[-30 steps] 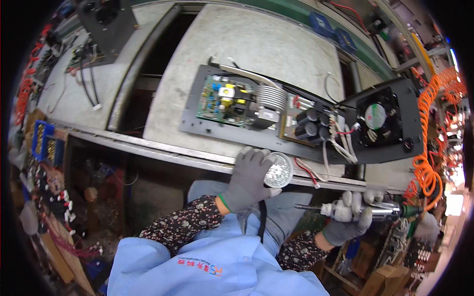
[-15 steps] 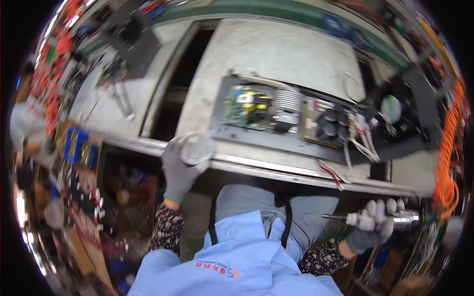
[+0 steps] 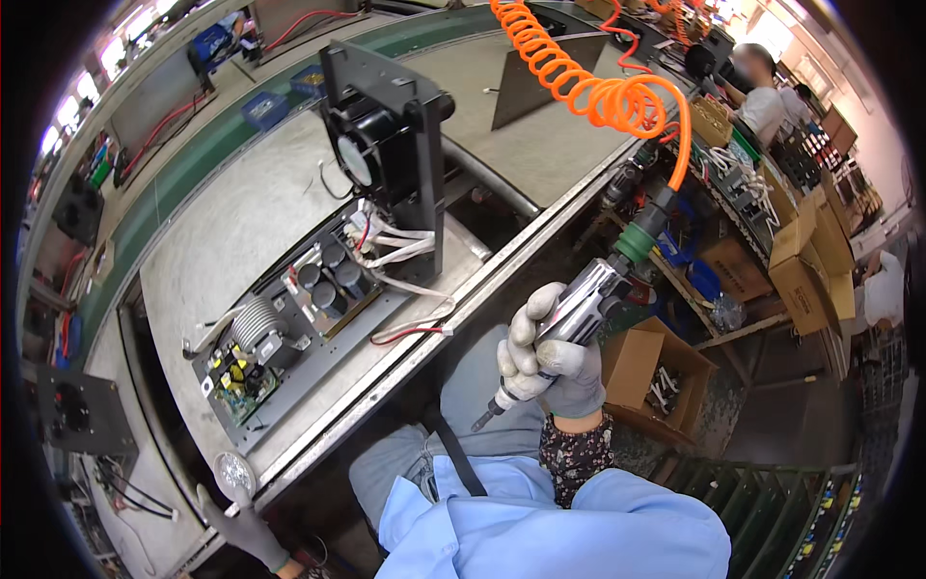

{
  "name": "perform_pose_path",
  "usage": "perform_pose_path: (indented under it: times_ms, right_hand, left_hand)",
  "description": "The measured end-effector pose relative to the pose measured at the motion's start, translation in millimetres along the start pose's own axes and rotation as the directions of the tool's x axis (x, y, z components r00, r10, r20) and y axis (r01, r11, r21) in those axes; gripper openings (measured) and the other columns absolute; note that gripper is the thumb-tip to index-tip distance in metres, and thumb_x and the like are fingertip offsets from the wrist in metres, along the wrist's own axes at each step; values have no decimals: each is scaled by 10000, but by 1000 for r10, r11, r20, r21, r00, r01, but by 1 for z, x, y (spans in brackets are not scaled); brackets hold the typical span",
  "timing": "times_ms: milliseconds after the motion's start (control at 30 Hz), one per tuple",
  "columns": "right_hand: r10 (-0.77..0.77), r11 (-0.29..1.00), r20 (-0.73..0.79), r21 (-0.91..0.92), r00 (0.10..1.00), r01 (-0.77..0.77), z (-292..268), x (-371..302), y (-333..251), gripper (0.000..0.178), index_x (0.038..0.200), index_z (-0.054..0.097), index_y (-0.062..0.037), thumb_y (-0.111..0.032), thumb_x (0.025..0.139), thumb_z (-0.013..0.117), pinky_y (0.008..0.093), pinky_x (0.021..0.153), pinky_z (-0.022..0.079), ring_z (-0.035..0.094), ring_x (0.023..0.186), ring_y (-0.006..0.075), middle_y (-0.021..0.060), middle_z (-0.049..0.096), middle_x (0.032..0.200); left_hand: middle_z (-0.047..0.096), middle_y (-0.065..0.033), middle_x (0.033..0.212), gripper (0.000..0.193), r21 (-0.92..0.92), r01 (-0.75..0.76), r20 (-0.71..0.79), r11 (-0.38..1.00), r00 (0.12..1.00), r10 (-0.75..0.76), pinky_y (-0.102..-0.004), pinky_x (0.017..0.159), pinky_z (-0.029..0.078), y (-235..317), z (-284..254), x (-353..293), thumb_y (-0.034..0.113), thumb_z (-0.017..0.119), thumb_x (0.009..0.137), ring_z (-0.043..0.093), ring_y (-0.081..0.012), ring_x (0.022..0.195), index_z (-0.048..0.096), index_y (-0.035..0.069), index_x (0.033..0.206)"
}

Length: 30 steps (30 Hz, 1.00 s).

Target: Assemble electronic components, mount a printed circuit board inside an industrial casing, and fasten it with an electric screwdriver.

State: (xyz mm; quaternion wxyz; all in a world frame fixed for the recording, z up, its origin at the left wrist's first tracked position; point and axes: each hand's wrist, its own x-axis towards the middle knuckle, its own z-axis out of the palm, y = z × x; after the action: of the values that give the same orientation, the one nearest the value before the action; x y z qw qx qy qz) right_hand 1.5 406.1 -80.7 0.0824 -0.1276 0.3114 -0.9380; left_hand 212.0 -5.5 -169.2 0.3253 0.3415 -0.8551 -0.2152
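Observation:
My right hand (image 3: 564, 372), in a grey-white glove, is wrapped round a silver air screwdriver (image 3: 585, 301), its bit pointing down-left above my lap. An orange coiled hose (image 3: 603, 101) joins its green-collared back end. At the lower left my gloved left hand (image 3: 241, 531) grips a small round clear dish (image 3: 232, 473) by its near edge at the bench's corner; its contents are too small to name. Between the hands, on the bench, lies a grey metal chassis plate (image 3: 333, 352) bearing a circuit board (image 3: 241, 394), a ribbed silver part (image 3: 256, 323) and black capacitors (image 3: 328, 294). A black fan (image 3: 371, 159) is mounted on its upright panel.
The metal bench edge (image 3: 386, 381) runs diagonally before me. Red and white wires (image 3: 410, 336) hang toward it. Another fan panel (image 3: 87, 410) stands far left. An open carton (image 3: 656, 376) is at right, near shelves. A co-worker (image 3: 762, 101) is at the far right.
The view has swung to the right, so bench and chassis now lie diagonally. My right hand has come up with the screwdriver. The left hand stays with the dish.

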Motion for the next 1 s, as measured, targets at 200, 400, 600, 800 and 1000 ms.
perform_pose_path:
  times_ms: [200,400,600,800,1000]
  right_hand:
    - [13,967,44,255,999,-24,2,3,12,431,1129,495,-113,-73,729,651,332,727,454,498,724,136,47,568,946]
    - [-202,912,38,371,979,174,26,-11,35,400,1057,515,-130,-151,707,708,403,980,399,491,976,186,58,502,1079]
    - [-487,800,268,-245,831,547,1,-21,5,233,877,617,-110,-128,669,723,512,1025,330,470,1117,295,3,545,987]
    - [-428,237,367,-836,826,494,-38,-42,-26,387,1040,608,-75,-277,733,730,425,972,383,551,1051,267,135,578,1106]
    - [-488,-212,455,-890,745,405,-116,-42,-22,457,1219,517,-30,-107,790,651,333,904,495,559,1105,272,113,540,1188]
  left_hand:
    - [510,-175,1297,662,-574,51,362,818,911,198,-397,1065,308,168,42,-49,299,683,803,462,-270,1214,441,-58,1305]
    - [395,-151,1381,958,-825,336,554,454,322,768,-371,1094,234,247,108,-101,583,679,743,373,-254,1280,316,-35,1379]
    - [441,-73,1206,699,-469,881,673,63,310,671,-379,1019,332,316,102,-123,688,413,857,443,-217,1146,411,59,1161]
    - [370,-80,1389,734,-132,990,657,52,49,753,-301,961,421,355,105,-104,481,567,852,466,-178,1172,293,62,1388]
    - [553,-137,1187,437,-293,935,844,198,156,514,-341,917,444,389,145,-115,393,587,860,559,-205,994,488,55,1119]
